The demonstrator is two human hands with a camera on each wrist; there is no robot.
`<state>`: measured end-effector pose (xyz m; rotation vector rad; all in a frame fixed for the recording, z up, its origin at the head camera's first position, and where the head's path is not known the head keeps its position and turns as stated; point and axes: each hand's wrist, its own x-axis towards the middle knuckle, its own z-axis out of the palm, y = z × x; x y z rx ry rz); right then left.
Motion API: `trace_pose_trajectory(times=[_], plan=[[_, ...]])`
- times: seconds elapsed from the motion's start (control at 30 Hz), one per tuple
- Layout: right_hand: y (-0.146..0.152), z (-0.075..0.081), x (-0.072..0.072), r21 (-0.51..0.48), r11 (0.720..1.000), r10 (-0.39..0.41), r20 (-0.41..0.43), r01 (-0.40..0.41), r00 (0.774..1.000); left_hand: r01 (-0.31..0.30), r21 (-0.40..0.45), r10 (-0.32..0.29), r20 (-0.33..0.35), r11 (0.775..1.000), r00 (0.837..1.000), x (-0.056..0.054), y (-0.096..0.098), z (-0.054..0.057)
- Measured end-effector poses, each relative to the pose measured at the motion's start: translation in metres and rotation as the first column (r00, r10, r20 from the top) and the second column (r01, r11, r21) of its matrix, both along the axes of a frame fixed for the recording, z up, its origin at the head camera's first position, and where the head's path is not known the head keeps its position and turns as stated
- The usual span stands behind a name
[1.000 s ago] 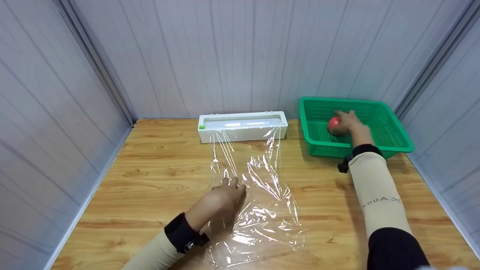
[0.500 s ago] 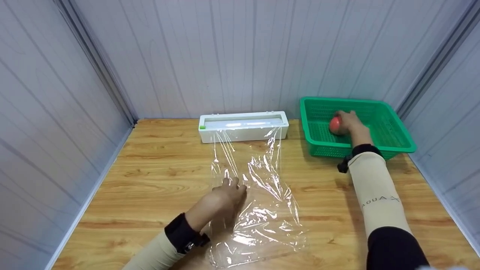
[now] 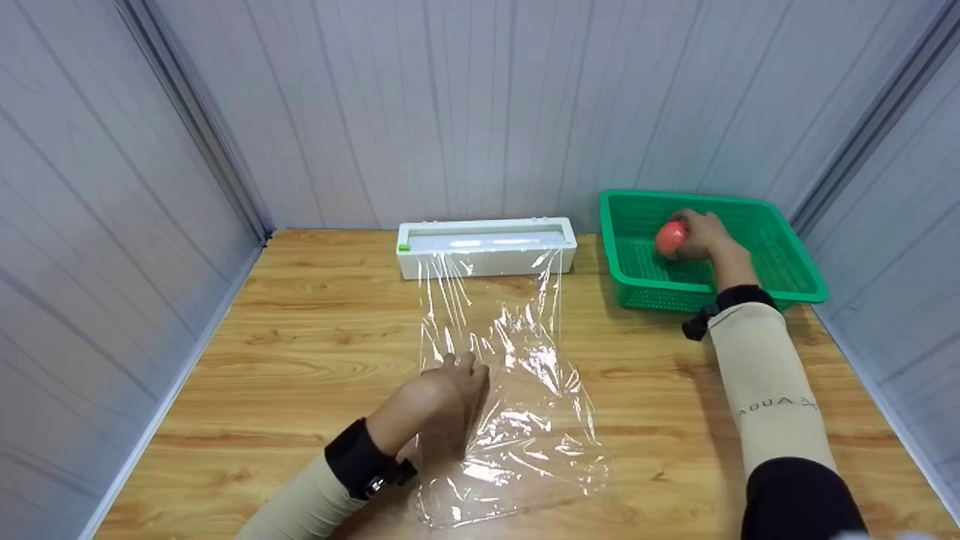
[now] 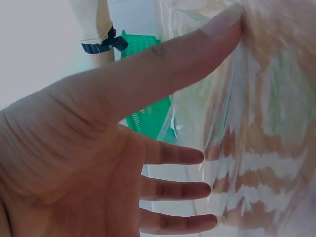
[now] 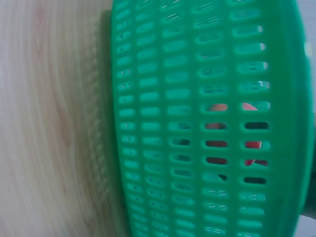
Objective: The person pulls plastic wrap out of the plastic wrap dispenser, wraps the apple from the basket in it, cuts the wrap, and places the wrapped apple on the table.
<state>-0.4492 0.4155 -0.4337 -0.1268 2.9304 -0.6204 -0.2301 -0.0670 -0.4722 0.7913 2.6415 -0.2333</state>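
From my station I find the left hand [image 3: 446, 394] spread, straight fingertips on the film [image 3: 541, 360], presumably steadying the sheet drawn nearward from the white dispenser [image 3: 411, 267]. At far right, within the green basket [image 3: 664, 299], the right hand [image 3: 705, 234] grips the red round object [image 3: 668, 239] from its right side, I judge against rolling

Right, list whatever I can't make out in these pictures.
Head view: the right side of the red round object, covered by the right grip.
Right wrist view: most of that object and grip, behind the green basket's slotted wall.
Left wrist view: much of the basket, behind the left grip; the clear film is cut off by the right edge.
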Motion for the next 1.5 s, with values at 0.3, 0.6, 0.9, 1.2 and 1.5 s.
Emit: trace_pose_trajectory(times=[0.3, 0.6, 0.9, 1.2, 1.5], plan=[[-0.004, 0.017, 0.014, -0.055, 0.998, 0.012, -0.124, -0.019, 0.992, -0.020, -0.011, 0.020, 0.012, 1.000, 1.000, 0.002, 0.003, 0.001], [-0.021, 0.033, 0.046, -0.176, 0.983, 0.012, -0.253, -0.058, 0.967, 0.040, -0.028, -0.039, 0.007, 0.999, 0.999, -0.002, 0.006, -0.001], [-0.045, 0.041, 0.080, -0.261, 0.953, 0.042, -0.394, -0.155, 0.918, 0.104, -0.102, -0.107, -0.026, 0.989, 0.994, -0.007, 0.011, -0.002], [-0.078, 0.040, 0.112, -0.525, 0.789, 0.087, -0.420, -0.320, 0.903, 0.002, -0.045, -0.002, -0.005, 0.999, 1.000, -0.011, 0.010, -0.003], [-0.115, 0.039, 0.138, -0.700, 0.540, 0.182, -0.445, -0.467, 0.877, 0.079, -0.126, -0.084, -0.043, 0.989, 0.996, -0.013, 0.011, -0.004]])
